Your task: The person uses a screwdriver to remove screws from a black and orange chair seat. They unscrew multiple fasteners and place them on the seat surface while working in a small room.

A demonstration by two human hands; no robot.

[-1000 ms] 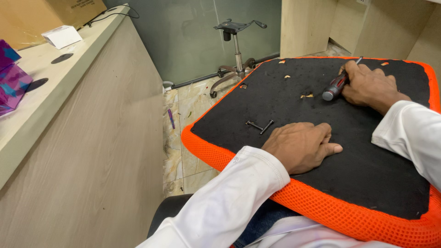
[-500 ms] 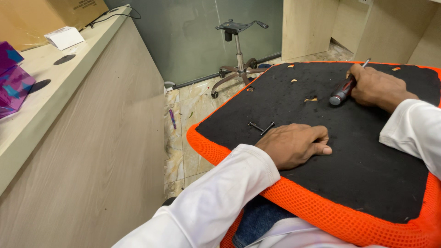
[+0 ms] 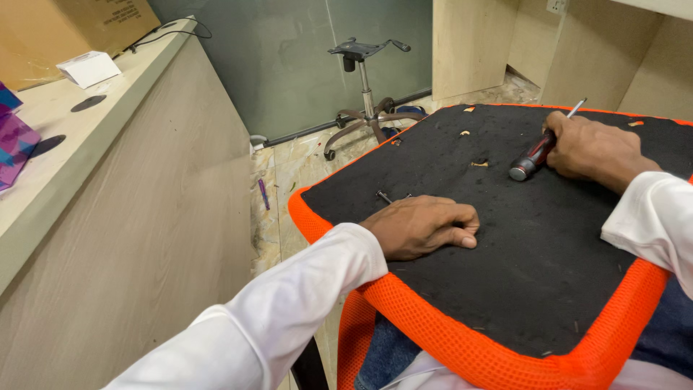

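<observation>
White sleeves frame an upturned chair seat (image 3: pixel 505 289), black fabric underside edged in orange mesh, resting across the person's lap. Compared with a moment ago, the left hand (image 3: pixel 426 227) has slid up over the dark bolts (image 3: pixel 386 196) that lay just ahead of it; only their tips now show past the knuckles. It lies palm down, fingers curled loosely together, so whether it has actually gripped a bolt cannot be told. The view has also tilted a little, bringing the seat closer. This looks like a reach for fasteners during work on the seat's underside.

Farther across the seat, the right hand (image 3: pixel 592 148) is closed around a screwdriver (image 3: pixel 534 155) with a red and black handle, its metal tip poking out beyond the fist; it has barely shifted. Small pale scraps (image 3: pixel 479 163) dot the black fabric nearby.

To the left runs a pale wood-grain counter (image 3: pixel 86 180) carrying a small white box (image 3: pixel 88 68) and a cardboard box (image 3: pixel 72 29). Beyond, on a marble-patterned floor (image 3: pixel 296 166), stands a bare chair base (image 3: pixel 364 108) with its gas column, before a grey-green glass partition (image 3: pixel 289 65).
</observation>
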